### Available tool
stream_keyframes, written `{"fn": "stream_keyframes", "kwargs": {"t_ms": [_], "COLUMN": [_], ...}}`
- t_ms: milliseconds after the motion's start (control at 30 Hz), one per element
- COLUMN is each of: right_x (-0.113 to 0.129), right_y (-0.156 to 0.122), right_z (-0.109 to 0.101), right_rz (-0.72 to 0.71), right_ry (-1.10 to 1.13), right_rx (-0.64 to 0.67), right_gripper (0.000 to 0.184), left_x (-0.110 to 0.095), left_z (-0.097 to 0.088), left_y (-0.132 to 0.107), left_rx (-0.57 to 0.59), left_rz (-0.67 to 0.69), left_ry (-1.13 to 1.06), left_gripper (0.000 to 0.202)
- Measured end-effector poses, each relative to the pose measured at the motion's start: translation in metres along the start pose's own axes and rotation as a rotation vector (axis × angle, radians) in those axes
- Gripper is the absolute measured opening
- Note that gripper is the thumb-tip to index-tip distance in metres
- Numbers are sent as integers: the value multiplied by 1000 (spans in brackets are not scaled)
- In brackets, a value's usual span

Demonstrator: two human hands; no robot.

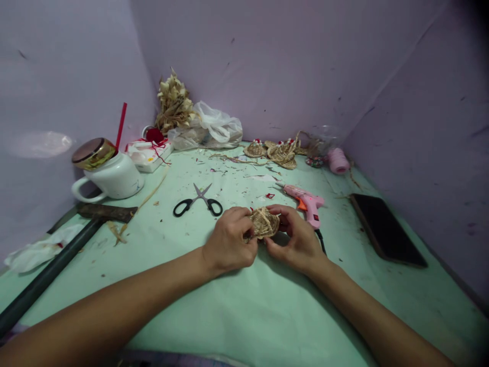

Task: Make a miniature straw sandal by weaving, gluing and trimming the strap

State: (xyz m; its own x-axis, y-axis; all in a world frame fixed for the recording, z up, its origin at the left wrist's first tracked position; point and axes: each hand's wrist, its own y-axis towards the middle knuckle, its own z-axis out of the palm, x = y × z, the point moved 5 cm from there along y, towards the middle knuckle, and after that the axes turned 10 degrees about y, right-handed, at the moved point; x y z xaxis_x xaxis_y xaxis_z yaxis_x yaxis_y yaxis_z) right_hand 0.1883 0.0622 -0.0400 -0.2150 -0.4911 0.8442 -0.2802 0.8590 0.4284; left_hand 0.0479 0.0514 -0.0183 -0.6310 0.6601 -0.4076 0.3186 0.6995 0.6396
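Since both hands are on it, the small tan braided-straw piece [264, 223] sits right between them; it's at 3 o'clock from the left hand's [232, 237] fingers, clamped on one edge, and 9 o'clock from the right hand's [300, 239], curled round the other; long axis looks roughly 9-to-3; neither hand's clearly nearer.

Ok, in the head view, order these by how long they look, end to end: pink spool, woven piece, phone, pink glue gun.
1. Phone
2. Pink glue gun
3. Woven piece, partly hidden
4. Pink spool, though it sits farthest back
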Motion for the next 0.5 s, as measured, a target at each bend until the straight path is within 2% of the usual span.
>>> {"fn": "stream_keyframes", "kwargs": {"t_ms": [500], "right_x": [-3], "right_y": [0], "right_z": [1], "right_rz": [10], "right_ry": [-22], "right_rx": [1], "right_gripper": [47], "left_x": [0], "left_z": [1], "left_y": [1], "left_rx": [5], "left_rz": [-2], "left_ry": [33], "left_gripper": [16]}}
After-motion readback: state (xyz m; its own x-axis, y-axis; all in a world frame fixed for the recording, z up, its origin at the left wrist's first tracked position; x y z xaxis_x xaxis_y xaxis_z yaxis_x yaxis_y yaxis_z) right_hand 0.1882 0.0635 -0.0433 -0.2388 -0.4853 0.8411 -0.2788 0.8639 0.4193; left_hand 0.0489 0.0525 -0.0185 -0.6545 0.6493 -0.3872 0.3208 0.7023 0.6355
